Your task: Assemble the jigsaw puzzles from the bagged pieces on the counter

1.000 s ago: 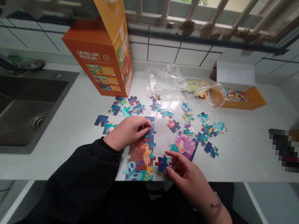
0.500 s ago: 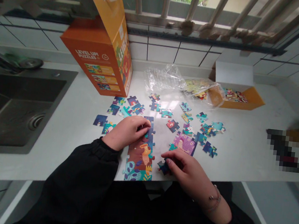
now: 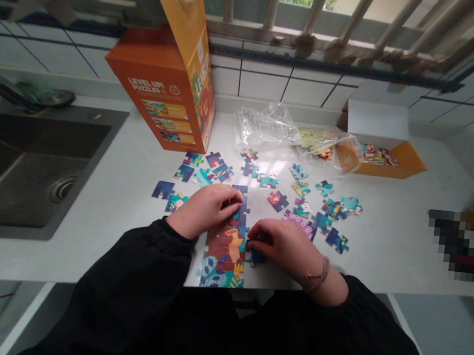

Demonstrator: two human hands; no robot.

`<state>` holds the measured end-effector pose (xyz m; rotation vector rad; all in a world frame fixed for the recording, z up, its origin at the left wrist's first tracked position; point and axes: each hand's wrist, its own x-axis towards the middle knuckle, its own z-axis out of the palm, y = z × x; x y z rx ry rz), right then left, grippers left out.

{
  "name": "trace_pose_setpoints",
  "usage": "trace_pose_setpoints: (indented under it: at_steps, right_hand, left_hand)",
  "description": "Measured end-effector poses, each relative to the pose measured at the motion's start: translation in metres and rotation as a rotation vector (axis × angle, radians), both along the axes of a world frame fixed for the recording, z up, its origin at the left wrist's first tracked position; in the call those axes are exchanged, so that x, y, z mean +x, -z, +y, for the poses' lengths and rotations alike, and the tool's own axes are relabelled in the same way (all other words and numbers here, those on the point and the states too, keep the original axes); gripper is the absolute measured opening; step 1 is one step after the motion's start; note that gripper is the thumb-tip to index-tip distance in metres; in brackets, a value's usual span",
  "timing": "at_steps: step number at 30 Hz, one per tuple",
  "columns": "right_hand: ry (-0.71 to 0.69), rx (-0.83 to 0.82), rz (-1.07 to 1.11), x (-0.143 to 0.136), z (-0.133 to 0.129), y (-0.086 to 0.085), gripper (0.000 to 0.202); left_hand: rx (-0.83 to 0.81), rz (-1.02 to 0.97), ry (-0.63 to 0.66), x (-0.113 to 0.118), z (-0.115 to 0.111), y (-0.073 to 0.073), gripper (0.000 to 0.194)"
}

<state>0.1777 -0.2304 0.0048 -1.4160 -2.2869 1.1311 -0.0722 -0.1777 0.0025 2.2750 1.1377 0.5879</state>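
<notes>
1. Head view: the strip of joined puzzle pieces lies on the counter, its near end at the front edge.
2. The left hand reaches over the strip's far part from the left, fingers bent and drawn in towards the thumb; whether they pinch anything I cannot tell.
3. The right hand is curled palm-down beside the strip's right edge, thumb and fingers bent over a dark blue piece. It partly covers this piece; a firm pinch cannot be made out.
4. Right of the strip, beyond the right hand, sits a purple section, partly hidden.
5. Loose pieces lie beyond the strip and to both sides.
6. Farther back, the orange box stands left of the strip; the clear bag and open carton are rightward.
7. The sink is well left of the strip.
</notes>
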Motion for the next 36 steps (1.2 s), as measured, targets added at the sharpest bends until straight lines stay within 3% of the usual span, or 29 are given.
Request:
trace_pose_setpoints:
  at_steps: [19,26,36]
  right_hand:
    - [-0.045,0.189,-0.009,-0.001,-0.008,0.008,0.016]
    - [-0.125,0.299,-0.036,0.007,-0.04,-0.005,0.055]
    - [-0.075,0.301,-0.089,0.011,-0.066,-0.001,0.046]
  left_hand:
    - [0.011,0.004,-0.007,0.0,0.0,0.001,0.01]
    - [0.005,0.005,0.011,-0.001,0.001,0.003,0.007]
    - [0.012,0.021,0.003,-0.001,0.002,0.003,0.01]
